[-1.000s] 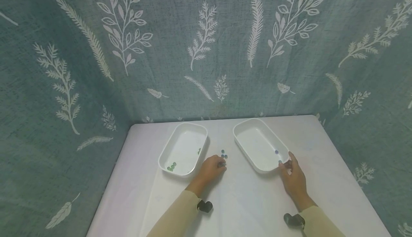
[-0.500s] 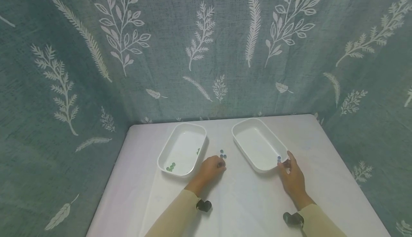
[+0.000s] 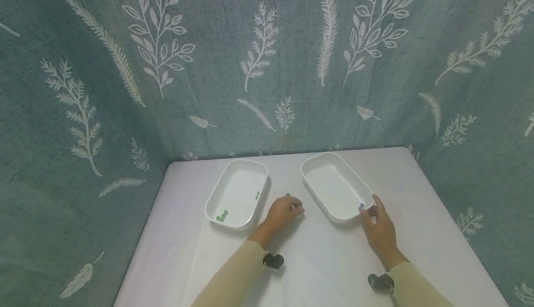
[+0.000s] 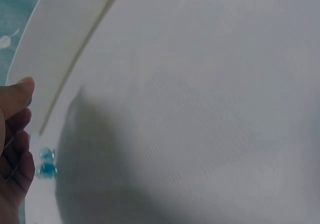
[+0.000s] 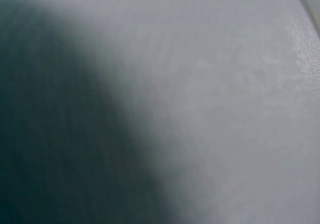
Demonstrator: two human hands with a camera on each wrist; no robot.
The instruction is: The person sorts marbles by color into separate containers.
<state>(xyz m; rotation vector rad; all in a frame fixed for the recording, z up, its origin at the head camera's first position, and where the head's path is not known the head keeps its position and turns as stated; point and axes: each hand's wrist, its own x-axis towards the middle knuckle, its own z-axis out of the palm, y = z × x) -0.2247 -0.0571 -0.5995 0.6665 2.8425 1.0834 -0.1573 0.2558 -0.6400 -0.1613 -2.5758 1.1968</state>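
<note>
My left hand (image 3: 284,212) is above the cloth between two white trays, fingers curled. In the left wrist view a small dark bluish edge shows between thumb (image 4: 22,92) and forefinger, seemingly a glass marble. Two blue-green glass marbles (image 4: 47,169) lie on the cloth below those fingers. In the head view one marble (image 3: 288,195) shows just beyond the hand, which hides the others. My right hand (image 3: 380,233) grips the near right corner of the right tray (image 3: 314,193), thumb at the rim. Blue marbles (image 3: 361,206) sit inside that corner.
The left white tray (image 3: 211,198) holds several green marbles (image 3: 222,215), some at its near left corner and some along its right wall. White cloth (image 3: 321,265) covers the table. Patterned green curtains (image 3: 217,66) stand behind and at both sides. The right wrist view is mostly blurred cloth and shadow.
My left hand has moved right and slightly away from me, over the loose marbles. A blue marble in the right tray has rolled into the near right corner. My right hand stays at the rim.
</note>
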